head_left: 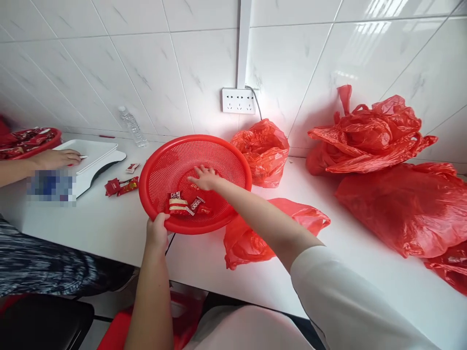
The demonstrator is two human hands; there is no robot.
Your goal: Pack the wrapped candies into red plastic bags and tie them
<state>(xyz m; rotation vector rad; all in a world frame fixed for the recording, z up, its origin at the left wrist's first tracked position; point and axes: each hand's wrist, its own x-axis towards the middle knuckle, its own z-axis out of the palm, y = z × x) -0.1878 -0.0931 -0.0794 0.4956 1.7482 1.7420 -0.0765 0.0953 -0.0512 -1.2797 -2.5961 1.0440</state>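
Note:
A round red plastic basket (145,187) with perforated walls is tilted toward me over the white table. My left hand (157,232) grips its near-left rim, thumb over the edge. Inside, my right hand (205,179) reaches over the bottom with its fingers spread, holding nothing that I can see. Several small wrapped snacks lie low in the basket: a red-and-cream packet (178,205), a dark brown packet (197,202) and red ones (204,210), one of them just under my right hand.
Red plastic bags (260,153) stand behind and right of the basket; a flat one (251,243) lies near my right forearm. Large filled bags (401,209) are at the right. On the left are loose packets (127,186), a bottle (133,127) and another person's hand (60,159) on a white device.

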